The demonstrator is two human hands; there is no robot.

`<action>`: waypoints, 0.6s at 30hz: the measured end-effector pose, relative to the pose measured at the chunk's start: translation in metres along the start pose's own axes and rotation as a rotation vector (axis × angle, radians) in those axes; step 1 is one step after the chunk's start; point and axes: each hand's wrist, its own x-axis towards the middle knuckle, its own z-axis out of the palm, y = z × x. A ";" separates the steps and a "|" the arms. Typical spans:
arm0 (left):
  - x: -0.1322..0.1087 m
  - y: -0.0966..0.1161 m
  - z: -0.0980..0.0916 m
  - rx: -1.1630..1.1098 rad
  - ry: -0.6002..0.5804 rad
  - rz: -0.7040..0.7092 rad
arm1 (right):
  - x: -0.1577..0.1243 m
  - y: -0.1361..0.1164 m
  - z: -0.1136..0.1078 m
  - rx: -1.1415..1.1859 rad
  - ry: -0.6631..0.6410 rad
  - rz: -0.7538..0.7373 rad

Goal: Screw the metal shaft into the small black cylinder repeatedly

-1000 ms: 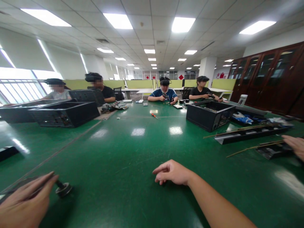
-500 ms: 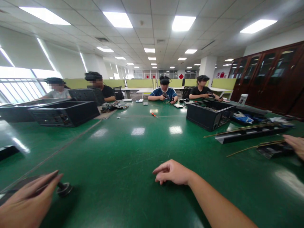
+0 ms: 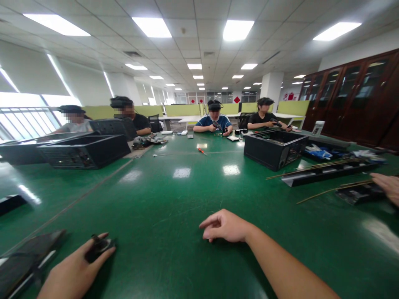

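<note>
On the left of the head view, my left hand (image 3: 77, 265) is closed around a small black round object (image 3: 99, 247) on the table, thumb on one side and fingers on the other. What kind of object it is, I cannot make out. A flat dark item (image 3: 29, 259), blurred and with a pale edge, lies just left of that hand. My right hand (image 3: 225, 226) rests on the green tabletop near the middle, fingers loosely bent and apart, nothing in it.
Black computer cases stand at the left (image 3: 85, 151) and right (image 3: 274, 149) of the green table (image 3: 174, 199). An orange-handled screwdriver (image 3: 201, 151) lies farther back. Metal rails (image 3: 324, 172) and another person's hand (image 3: 388, 187) are at the right. Several co-workers sit opposite.
My left hand has moved right, off the flat dark item, and has taken hold of the small black round object. My right hand has stayed in place.
</note>
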 end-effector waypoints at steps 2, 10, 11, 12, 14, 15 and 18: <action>-0.025 0.040 0.002 -0.053 -0.118 0.074 | 0.001 0.001 0.001 -0.003 0.001 -0.004; -0.105 0.175 0.025 -0.410 -0.543 0.340 | -0.003 -0.005 0.011 -0.016 0.009 -0.119; -0.108 0.187 0.027 -0.430 -0.566 0.360 | -0.003 -0.006 0.011 -0.024 0.010 -0.122; -0.109 0.199 0.029 -0.439 -0.577 0.377 | -0.003 -0.006 0.010 -0.030 0.019 -0.125; -0.108 0.218 0.033 -0.443 -0.570 0.396 | -0.002 -0.006 0.007 -0.015 0.059 -0.139; -0.106 0.224 0.034 -0.451 -0.565 0.395 | -0.001 -0.005 0.006 0.015 0.080 -0.150; -0.109 0.227 0.035 -0.516 -0.573 0.336 | 0.000 -0.005 0.000 0.151 0.126 -0.159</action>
